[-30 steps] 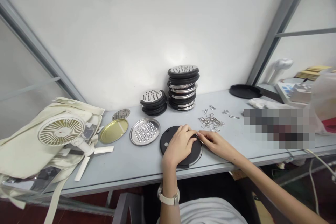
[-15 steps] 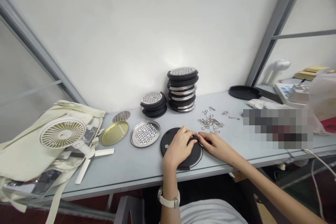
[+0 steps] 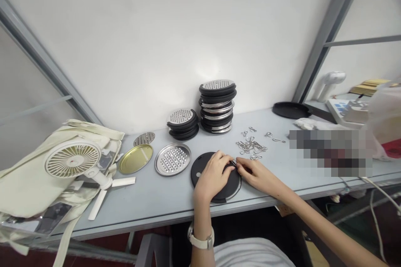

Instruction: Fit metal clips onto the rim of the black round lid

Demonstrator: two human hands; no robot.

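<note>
A black round disc with a silver edge lies flat near the table's front. My left hand rests on it, its thumb and fingers curled at the disc's upper right edge. My right hand meets it there, thumb and forefinger closed on a small metal piece, mostly hidden. Several metal clips lie loose behind my right hand. Left of the disc sits a silver grater plate. Two stacks of round black-rimmed graters, a tall one and a short one, stand behind.
A gold lid and a small perforated disc lie farther left, near a white fan and a cream bag. At the back right are a black round tray and a plastic bag.
My right fingers have shifted very slightly at the disc's edge. My left hand keeps its place on the disc.
</note>
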